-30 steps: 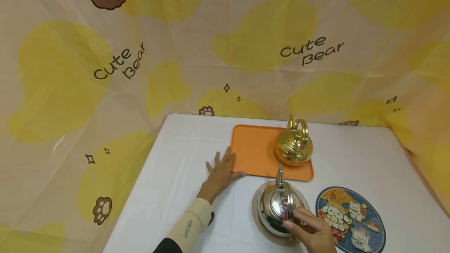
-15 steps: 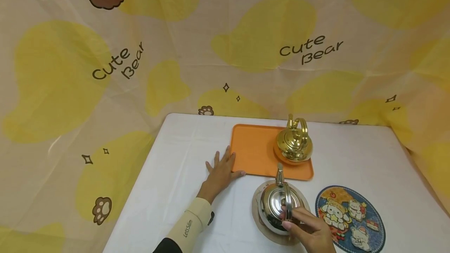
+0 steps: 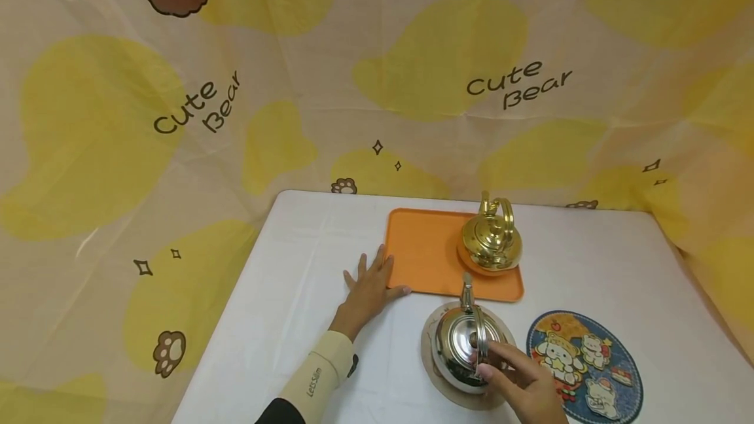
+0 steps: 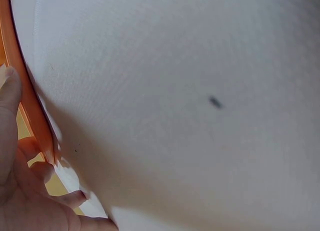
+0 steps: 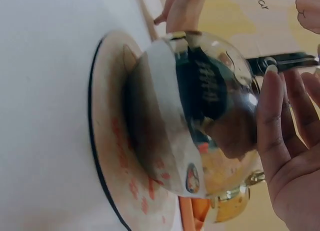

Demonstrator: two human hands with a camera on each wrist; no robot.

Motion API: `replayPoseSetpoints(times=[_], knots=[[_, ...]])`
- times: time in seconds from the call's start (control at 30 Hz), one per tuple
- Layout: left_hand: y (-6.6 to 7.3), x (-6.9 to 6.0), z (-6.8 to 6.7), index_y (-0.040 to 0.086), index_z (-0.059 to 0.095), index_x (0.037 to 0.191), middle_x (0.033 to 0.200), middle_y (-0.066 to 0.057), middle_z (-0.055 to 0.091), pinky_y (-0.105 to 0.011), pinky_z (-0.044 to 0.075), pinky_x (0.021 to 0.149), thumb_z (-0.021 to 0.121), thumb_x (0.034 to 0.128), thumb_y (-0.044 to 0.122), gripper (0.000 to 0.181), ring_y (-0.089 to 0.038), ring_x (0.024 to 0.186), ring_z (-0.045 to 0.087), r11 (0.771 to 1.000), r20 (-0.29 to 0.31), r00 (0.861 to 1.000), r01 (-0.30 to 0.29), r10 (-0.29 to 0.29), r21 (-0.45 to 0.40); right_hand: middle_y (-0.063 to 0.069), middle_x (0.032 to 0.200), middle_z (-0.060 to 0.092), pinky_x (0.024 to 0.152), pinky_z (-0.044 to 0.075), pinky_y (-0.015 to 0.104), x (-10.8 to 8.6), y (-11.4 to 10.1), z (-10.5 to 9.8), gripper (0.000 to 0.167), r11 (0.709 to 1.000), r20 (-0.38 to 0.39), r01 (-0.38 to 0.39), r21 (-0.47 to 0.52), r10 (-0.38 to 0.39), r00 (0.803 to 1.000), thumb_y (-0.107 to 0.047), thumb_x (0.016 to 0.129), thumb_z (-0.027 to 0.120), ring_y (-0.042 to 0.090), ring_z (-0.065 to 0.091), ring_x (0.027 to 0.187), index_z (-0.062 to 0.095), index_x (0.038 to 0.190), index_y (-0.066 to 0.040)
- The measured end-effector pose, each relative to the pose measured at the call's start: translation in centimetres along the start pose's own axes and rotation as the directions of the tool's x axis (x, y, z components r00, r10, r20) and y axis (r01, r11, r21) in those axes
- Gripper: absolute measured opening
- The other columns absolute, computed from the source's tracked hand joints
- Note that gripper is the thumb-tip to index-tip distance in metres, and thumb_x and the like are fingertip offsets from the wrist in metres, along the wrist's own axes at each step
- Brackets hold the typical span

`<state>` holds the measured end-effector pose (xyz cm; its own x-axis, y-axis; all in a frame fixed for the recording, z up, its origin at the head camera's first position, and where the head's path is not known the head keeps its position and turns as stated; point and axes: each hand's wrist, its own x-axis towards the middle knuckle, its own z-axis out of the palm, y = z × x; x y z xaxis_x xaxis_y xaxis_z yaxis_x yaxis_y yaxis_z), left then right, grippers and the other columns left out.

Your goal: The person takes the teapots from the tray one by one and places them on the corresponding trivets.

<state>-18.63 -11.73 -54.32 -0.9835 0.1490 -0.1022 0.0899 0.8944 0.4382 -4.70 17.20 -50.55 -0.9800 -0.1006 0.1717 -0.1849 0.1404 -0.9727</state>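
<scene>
A shiny silver kettle (image 3: 456, 345) stands on a round beige mat (image 3: 427, 349) near the front of the table, its spout towards the orange tray (image 3: 421, 247). My right hand (image 3: 524, 378) is at the kettle's upright handle (image 3: 482, 335), thumb and fingers loosened and spread beside it. In the right wrist view the thumb (image 5: 272, 96) tip lies near the handle's lower end. My left hand (image 3: 366, 293) has its fingers spread at the tray's left front corner. In the left wrist view the thumb touches the tray rim (image 4: 30, 101).
A gold kettle (image 3: 491, 241) stands on the tray's right part. To the right of the silver kettle lies a round blue mat (image 3: 589, 365) with cartoon figures. A patterned cloth (image 3: 412, 70) hangs behind the white table (image 3: 601, 267).
The right fingertip that reached through the silver kettle's handle has drawn back, and the fingers have loosened. The kettle and my left hand stay in place.
</scene>
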Motion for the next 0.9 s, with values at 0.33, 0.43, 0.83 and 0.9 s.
replayPoseSetpoints(times=[0.33, 0.43, 0.83, 0.9], knots=[[0.1, 0.0, -0.2, 0.008, 0.041, 0.163, 0.177, -0.012, 0.02, -0.088, 0.014, 0.112, 0.067, 0.0966, 0.061, 0.089, -0.056, 0.158, 0.018, 1.0, 0.013, 1.0, 0.011, -0.011, -0.013, 0.002, 0.104, 0.078, 0.063, 0.061, 0.033, 2.1, -0.6, -2.0, 0.032, 0.999, -0.001, 0.035, -0.026, -0.035, 0.999, 0.011, 0.099, 0.065, 0.011, 0.072, 0.091, 0.067, 0.131, 0.01], [0.1, -0.2, -0.2, 0.008, 0.042, 0.163, 0.177, -0.012, 0.02, -0.088, 0.014, 0.112, 0.068, 0.0967, 0.06, 0.089, -0.057, 0.158, 0.018, 1.0, 0.013, 1.0, 0.009, -0.009, -0.024, 0.003, 0.105, 0.078, 0.062, 0.06, 0.033, 2.8, -0.5, -2.7, 0.034, 0.997, -0.004, 0.066, -0.038, -0.067, 0.998, 0.011, 0.099, 0.064, 0.013, 0.073, 0.09, 0.067, 0.133, 0.009], [0.0, -0.2, -0.1, 0.008, 0.041, 0.163, 0.177, -0.012, 0.019, -0.088, 0.013, 0.112, 0.067, 0.0966, 0.06, 0.089, -0.057, 0.158, 0.017, 1.0, 0.008, 1.0, 0.007, -0.007, -0.027, -0.004, 0.105, 0.08, 0.05, 0.052, 0.022, 6.4, -0.6, -4.5, 0.033, 0.98, -0.081, 0.169, -0.108, -0.178, 0.981, 0.013, 0.098, 0.064, 0.012, 0.069, 0.071, 0.068, 0.13, 0.01], [0.0, -0.1, 0.0, 0.008, 0.041, 0.164, 0.177, -0.012, 0.019, -0.088, 0.013, 0.113, 0.067, 0.0967, 0.06, 0.089, -0.057, 0.158, 0.017, 1.0, 0.008, 1.0, 0.005, -0.005, -0.028, -0.007, 0.106, 0.08, 0.06, 0.056, 0.024, 6.9, -0.7, -4.8, 0.032, 0.975, -0.085, 0.17, -0.143, -0.184, 0.979, 0.011, 0.099, 0.064, 0.012, 0.069, 0.073, 0.069, 0.131, 0.008]])
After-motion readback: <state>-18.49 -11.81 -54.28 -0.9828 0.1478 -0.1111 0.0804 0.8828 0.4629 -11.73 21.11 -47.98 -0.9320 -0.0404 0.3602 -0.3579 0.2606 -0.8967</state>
